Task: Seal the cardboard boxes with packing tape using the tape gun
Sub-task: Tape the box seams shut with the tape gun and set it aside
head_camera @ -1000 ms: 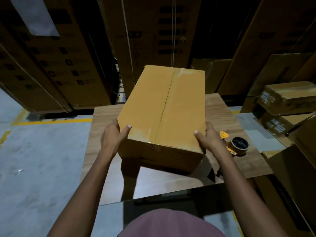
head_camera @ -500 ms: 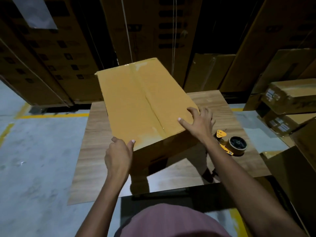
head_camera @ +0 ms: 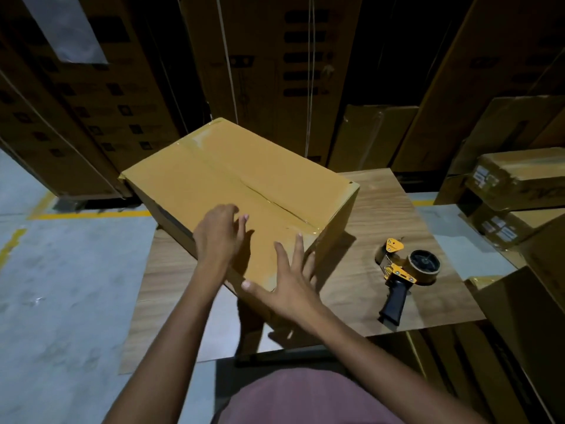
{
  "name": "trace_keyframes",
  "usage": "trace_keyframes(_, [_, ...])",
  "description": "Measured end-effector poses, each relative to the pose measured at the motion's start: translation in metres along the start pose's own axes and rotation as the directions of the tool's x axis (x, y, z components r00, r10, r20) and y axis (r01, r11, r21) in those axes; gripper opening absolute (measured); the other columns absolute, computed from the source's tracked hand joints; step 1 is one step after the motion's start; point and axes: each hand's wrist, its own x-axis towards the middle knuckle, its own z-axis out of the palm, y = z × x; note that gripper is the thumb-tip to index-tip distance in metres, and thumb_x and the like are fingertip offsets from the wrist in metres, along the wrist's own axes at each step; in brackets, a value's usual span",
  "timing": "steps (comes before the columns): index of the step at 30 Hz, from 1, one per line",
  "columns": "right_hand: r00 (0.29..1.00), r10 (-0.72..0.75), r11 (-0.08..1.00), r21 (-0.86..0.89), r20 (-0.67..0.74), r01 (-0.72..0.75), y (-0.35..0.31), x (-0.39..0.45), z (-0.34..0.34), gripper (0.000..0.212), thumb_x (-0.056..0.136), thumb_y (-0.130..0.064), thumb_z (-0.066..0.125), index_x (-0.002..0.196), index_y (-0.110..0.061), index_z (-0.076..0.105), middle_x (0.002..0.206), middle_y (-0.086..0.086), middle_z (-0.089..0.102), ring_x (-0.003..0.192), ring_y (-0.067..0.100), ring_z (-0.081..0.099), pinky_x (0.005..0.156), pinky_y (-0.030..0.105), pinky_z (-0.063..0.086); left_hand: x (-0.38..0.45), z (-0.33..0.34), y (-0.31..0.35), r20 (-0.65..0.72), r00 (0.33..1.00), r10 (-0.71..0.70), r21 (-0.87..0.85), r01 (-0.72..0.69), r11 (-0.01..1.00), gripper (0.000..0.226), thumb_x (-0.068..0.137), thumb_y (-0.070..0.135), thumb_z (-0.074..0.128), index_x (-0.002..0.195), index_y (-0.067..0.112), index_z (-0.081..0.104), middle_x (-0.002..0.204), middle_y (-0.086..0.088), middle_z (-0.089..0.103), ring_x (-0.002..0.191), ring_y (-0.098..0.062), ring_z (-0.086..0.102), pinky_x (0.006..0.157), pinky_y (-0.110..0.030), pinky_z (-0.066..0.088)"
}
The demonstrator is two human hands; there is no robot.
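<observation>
A brown cardboard box (head_camera: 226, 179) lies at an angle on the wooden table (head_camera: 382, 209), with glossy tape along its top seam. My left hand (head_camera: 218, 237) is over the near part of the lid, fingers loosely bent, holding nothing. My right hand (head_camera: 284, 286) is spread with straight fingers at the box's near corner, touching the top and side. The yellow and black tape gun (head_camera: 403, 273) lies on the table to the right of the box, apart from both hands.
Tall stacks of dark printed cartons (head_camera: 275, 71) rise behind the table. Smaller labelled boxes (head_camera: 516, 179) are piled at the right. Grey concrete floor with a yellow line (head_camera: 91, 214) is at the left. Another carton (head_camera: 526, 332) stands at the table's near right.
The box has turned further anticlockwise on the table. Both hands have let go of its edges and now lie over its near corner.
</observation>
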Motion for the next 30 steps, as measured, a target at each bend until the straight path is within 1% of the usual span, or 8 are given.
trace_keyframes(3, [1.000,-0.018,1.000,-0.022,-0.012,0.017,0.003,0.001,0.000,0.113,0.083,-0.074,0.065,0.164,-0.035,-0.003,0.157,-0.012,-0.046,0.150,0.046,-0.029,0.119,0.069,0.019,0.022,0.025,-0.029,0.151,0.971,0.187,-0.019,-0.186,0.982,0.052,0.101,0.045,0.054,0.142,0.013,0.053,0.150,-0.014,0.048,0.144,-0.034,0.037,0.115,-0.049,0.033])
trace_keyframes(5, [0.999,-0.035,0.999,0.030,-0.015,0.035,0.009,0.006,-0.005,0.109,0.084,-0.064,0.072,0.164,-0.035,0.002,0.157,-0.018,-0.045,0.151,0.045,-0.028,0.118,0.067,0.027,0.024,0.035,-0.033,0.241,0.954,0.176,-0.063,-0.166,0.984,0.055,0.104,0.046,0.045,0.149,0.015,0.044,0.161,-0.013,0.035,0.152,-0.031,0.024,0.122,-0.049,0.020])
trace_keyframes(10, [0.986,-0.157,0.981,0.126,0.051,0.149,0.055,0.020,-0.040,0.106,0.077,-0.053,0.085,0.162,-0.040,0.023,0.165,-0.028,-0.023,0.157,0.031,-0.019,0.123,0.066,0.017,0.006,0.041,-0.012,0.302,0.947,0.106,-0.033,-0.100,0.994,0.067,0.104,0.049,0.033,0.158,0.010,0.029,0.166,-0.014,0.023,0.154,-0.032,0.017,0.125,-0.048,0.014])
trace_keyframes(14, [0.957,-0.288,0.934,0.232,0.045,0.270,0.098,0.028,-0.079,0.095,0.069,-0.037,0.096,0.152,-0.037,0.050,0.169,-0.025,0.010,0.156,0.000,0.011,0.126,0.041,0.021,-0.026,0.039,0.017,0.363,0.932,-0.012,0.086,-0.021,0.996,0.076,0.104,0.058,0.021,0.162,0.008,0.014,0.169,-0.015,0.012,0.156,-0.032,0.010,0.125,-0.045,0.012])
trace_keyframes(17, [0.959,-0.273,0.933,0.263,0.071,0.246,0.118,0.029,-0.107,0.087,0.067,-0.028,0.097,0.145,-0.039,0.059,0.166,-0.031,0.017,0.151,-0.010,0.017,0.121,0.032,0.026,-0.048,0.032,0.036,0.382,0.923,-0.048,0.194,-0.029,0.981,0.082,0.103,0.062,0.020,0.160,0.004,0.015,0.166,-0.022,0.017,0.153,-0.037,0.017,0.122,-0.045,0.021])
trace_keyframes(25, [0.992,-0.104,0.862,0.490,-0.077,0.129,0.149,0.008,-0.130,0.052,0.085,-0.013,0.081,0.131,-0.033,0.067,0.133,-0.021,0.063,0.126,-0.004,0.058,0.116,0.035,0.045,-0.084,0.019,0.083,0.409,0.913,-0.015,0.398,-0.164,0.903,0.082,0.105,0.060,0.023,0.150,-0.008,0.036,0.143,-0.030,0.052,0.136,-0.042,0.045,0.108,-0.046,0.040])
trace_keyframes(27, [0.954,0.151,0.708,0.702,-0.258,0.078,0.157,0.002,-0.109,0.024,0.099,-0.026,0.067,0.121,-0.019,0.074,0.116,-0.008,0.076,0.112,0.022,0.070,0.099,0.040,0.058,-0.085,0.016,0.085,0.389,0.921,-0.034,0.398,-0.134,0.908,0.080,0.104,0.061,0.026,0.148,-0.003,0.044,0.135,-0.025,0.060,0.130,-0.039,0.050,0.101,-0.043,0.043])
trace_keyframes(30, [0.616,0.673,0.624,0.761,-0.409,-0.176,0.184,-0.001,-0.061,0.026,0.100,-0.040,0.064,0.104,-0.016,0.072,0.103,0.008,0.075,0.101,0.031,0.068,0.079,0.037,0.052,-0.082,0.017,0.082,0.352,0.935,-0.051,0.317,-0.068,0.946,0.069,0.102,0.061,0.033,0.141,0.006,0.051,0.133,-0.017,0.059,0.124,-0.032,0.051,0.095,-0.041,0.043])
